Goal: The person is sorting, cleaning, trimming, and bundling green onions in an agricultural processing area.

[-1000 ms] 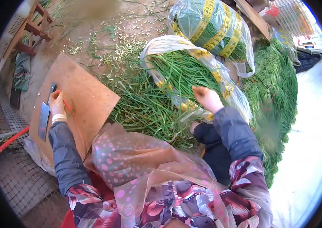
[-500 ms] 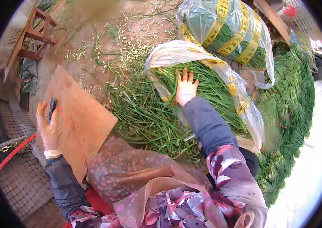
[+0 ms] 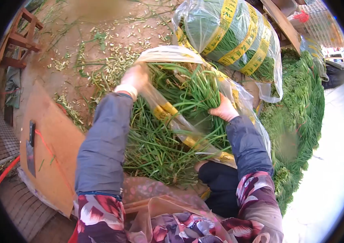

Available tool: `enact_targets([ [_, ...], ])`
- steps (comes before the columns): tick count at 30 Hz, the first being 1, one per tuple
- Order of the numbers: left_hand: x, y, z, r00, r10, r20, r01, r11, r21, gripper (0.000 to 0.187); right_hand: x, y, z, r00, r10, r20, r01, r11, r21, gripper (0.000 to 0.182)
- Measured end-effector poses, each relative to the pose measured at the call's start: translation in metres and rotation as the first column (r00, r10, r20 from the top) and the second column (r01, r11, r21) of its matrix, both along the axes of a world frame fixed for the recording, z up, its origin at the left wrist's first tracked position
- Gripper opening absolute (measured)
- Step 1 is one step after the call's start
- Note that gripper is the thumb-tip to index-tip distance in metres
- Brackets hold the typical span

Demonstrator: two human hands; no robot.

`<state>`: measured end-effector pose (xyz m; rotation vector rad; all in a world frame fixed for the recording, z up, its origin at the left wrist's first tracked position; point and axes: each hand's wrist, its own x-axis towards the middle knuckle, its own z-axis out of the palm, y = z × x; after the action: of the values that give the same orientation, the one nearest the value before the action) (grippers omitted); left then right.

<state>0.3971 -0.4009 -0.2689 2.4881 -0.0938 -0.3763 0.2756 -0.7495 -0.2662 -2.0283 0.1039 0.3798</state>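
My left hand [image 3: 133, 79], blurred, closes on the left rim of an open clear plastic bag [image 3: 168, 53] with yellow printed bands. Inside the bag lies a mass of long thin green chives [image 3: 188, 87]. My right hand [image 3: 225, 110] is at the bag's right side, its thumb in front and its other fingers mostly hidden behind a bunch of chives that it grips. Loose chives [image 3: 155, 150] are heaped on the ground in front of the bag. To the left, a knife [image 3: 31, 148] with a black handle rests on a wooden board [image 3: 58, 141].
A full, banded plastic bag of greens [image 3: 230, 36] lies behind the open one. Along the right runs a long pile of green bundles [image 3: 301, 109]. Short cut stalk ends [image 3: 119, 50] litter the ground. A wooden stand [image 3: 20, 38] is at the far left.
My left hand has left the knife on the board and moved right to the bag's rim. My right hand, spread flat on the chives before, has shifted right and closed round a bunch.
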Motion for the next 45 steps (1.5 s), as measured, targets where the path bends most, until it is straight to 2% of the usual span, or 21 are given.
enact_targets([
  [4,-0.038,-0.016,0.077,0.999,0.041,-0.011,-0.042,0.968,-0.248,0.032,-0.006,0.007,0.021,0.996,-0.013,-0.084,0.013,1.0,0.001,0.08],
  [8,-0.125,-0.059,0.063,0.902,-0.01,-0.431,-0.409,0.296,-0.863,0.089,-0.024,0.002,0.037,0.986,-0.062,-0.153,0.08,0.99,0.114,0.078],
  [11,-0.169,-0.107,0.024,0.944,-0.017,-0.331,-0.325,0.143,-0.935,0.113,-0.04,0.038,0.07,0.964,0.157,-0.216,-0.24,0.863,-0.444,0.087],
  [12,-0.172,-0.116,0.018,0.939,-0.04,-0.342,-0.341,0.021,-0.94,0.112,-0.047,0.048,0.067,0.888,0.38,-0.259,-0.46,0.71,-0.533,0.093],
  [13,-0.17,-0.12,0.019,0.817,0.048,-0.575,-0.561,-0.168,-0.811,0.105,-0.056,0.058,0.078,0.83,0.523,-0.193,-0.479,0.491,-0.728,0.094],
  [14,-0.168,-0.117,0.009,0.798,0.174,-0.576,-0.504,-0.331,-0.798,0.086,-0.063,0.065,0.093,0.733,0.659,-0.168,-0.419,0.243,-0.875,0.095],
  [16,-0.164,-0.095,-0.012,0.637,-0.024,-0.77,-0.684,-0.478,-0.551,0.066,-0.051,0.058,0.11,0.831,0.556,-0.017,-0.273,0.381,-0.883,0.089],
  [18,-0.166,-0.082,-0.02,0.636,-0.009,-0.771,-0.699,-0.428,-0.572,0.054,-0.035,0.053,0.126,0.893,0.434,0.122,-0.262,0.719,-0.643,0.084],
  [21,-0.186,-0.075,-0.017,0.667,0.066,-0.742,-0.639,-0.461,-0.615,0.047,-0.021,0.071,0.128,0.87,0.481,0.111,-0.355,0.765,-0.537,0.074],
  [23,-0.205,-0.063,-0.033,0.679,0.07,-0.731,-0.61,-0.5,-0.615,0.042,-0.011,0.076,0.104,0.908,0.339,0.246,-0.306,0.938,-0.164,0.059],
  [24,-0.215,-0.057,-0.033,0.637,0.192,-0.747,-0.611,-0.466,-0.64,0.037,0.0,0.072,0.091,0.985,0.168,0.048,-0.169,0.985,0.03,0.054],
  [26,-0.227,-0.045,-0.02,0.617,0.106,-0.78,-0.609,-0.563,-0.559,0.028,0.014,0.064,0.073,0.994,0.102,0.04,-0.081,0.931,-0.355,0.056],
  [28,-0.232,-0.03,-0.01,0.714,0.046,-0.698,-0.559,-0.563,-0.609,0.024,-0.011,0.098,0.097,0.911,0.324,0.257,-0.289,0.943,-0.164,0.077],
  [29,-0.229,-0.023,0.007,0.721,0.019,-0.693,-0.568,-0.556,-0.606,0.025,-0.027,0.121,0.126,0.895,0.427,0.125,-0.419,0.904,-0.09,0.099],
  [31,-0.218,-0.016,0.032,0.773,0.03,-0.634,-0.522,-0.538,-0.662,0.027,-0.059,0.15,0.123,0.727,0.66,0.19,-0.561,0.73,-0.39,0.122],
  [34,-0.213,-0.024,0.099,0.75,0.17,-0.639,-0.52,-0.445,-0.729,0.021,-0.088,0.172,0.118,0.822,0.443,0.358,-0.274,0.859,-0.433,0.117],
  [37,-0.227,-0.038,0.176,0.849,0.169,-0.5,-0.413,-0.377,-0.829,0.022,-0.103,0.169,0.146,0.927,0.251,0.28,-0.221,0.966,-0.136,0.107],
  [40,-0.249,-0.053,0.258,0.983,0.168,-0.077,-0.042,-0.203,-0.978,0.056,-0.108,0.152,0.234,0.9,0.117,0.419,-0.199,0.967,0.158,0.101],
  [42,-0.261,-0.047,0.298,0.983,0.153,0.106,0.138,-0.213,-0.967,0.071,-0.115,0.139,0.291,0.813,-0.032,0.581,-0.17,0.942,0.29,0.087],
  [44,-0.274,-0.028,0.33,0.869,0.253,0.425,0.426,0.054,-0.903,0.078,-0.141,0.118,0.361,0.875,-0.131,0.466,-0.051,0.933,0.357,0.07],
  [45,-0.28,-0.018,0.328,0.864,0.294,0.408,0.421,0.02,-0.907,0.078,-0.149,0.106,0.378,0.844,-0.154,0.514,-0.091,0.903,0.419,0.062],
])
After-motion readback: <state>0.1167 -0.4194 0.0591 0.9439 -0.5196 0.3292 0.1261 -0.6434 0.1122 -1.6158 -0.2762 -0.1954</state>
